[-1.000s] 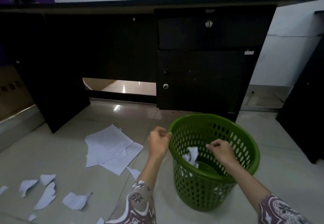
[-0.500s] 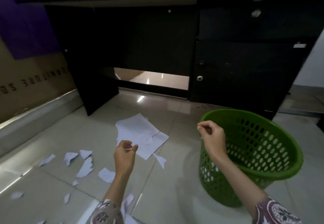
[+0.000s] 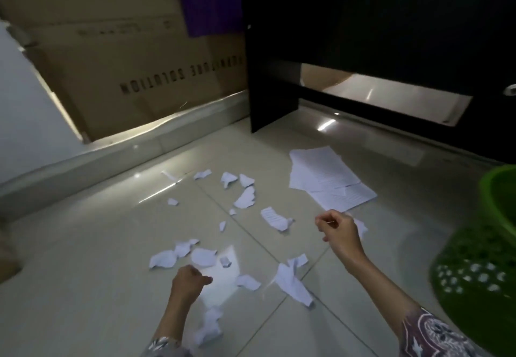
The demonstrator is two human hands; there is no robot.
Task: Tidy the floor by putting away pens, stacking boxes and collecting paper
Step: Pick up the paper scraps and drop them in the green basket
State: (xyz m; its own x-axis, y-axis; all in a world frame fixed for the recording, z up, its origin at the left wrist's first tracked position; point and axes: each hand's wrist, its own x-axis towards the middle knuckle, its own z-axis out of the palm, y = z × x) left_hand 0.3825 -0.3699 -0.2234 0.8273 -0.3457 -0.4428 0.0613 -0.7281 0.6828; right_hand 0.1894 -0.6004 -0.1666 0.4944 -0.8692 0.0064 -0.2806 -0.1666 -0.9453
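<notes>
Both hands hang over the tiled floor point(image 3: 83, 287) with fingers curled in: the left hand point(image 3: 188, 282) shows nothing in its grip, and whether the right hand point(image 3: 339, 229) pinches something small I cannot tell. Torn paper scraps point(image 3: 245, 197) lie scattered ahead of and between the two hands, a crumpled piece point(image 3: 293, 284) sits just right of the left hand, the larger lined sheets point(image 3: 326, 178) lie beyond the right hand near the dark desk point(image 3: 363, 35), and the green perforated basket point(image 3: 480, 259) stands well off to the right hand's right. This looks like the paper-collecting step, and the next move probably calls for lowering a hand to pinch up the nearest scraps and carrying them rightward to the basket.
</notes>
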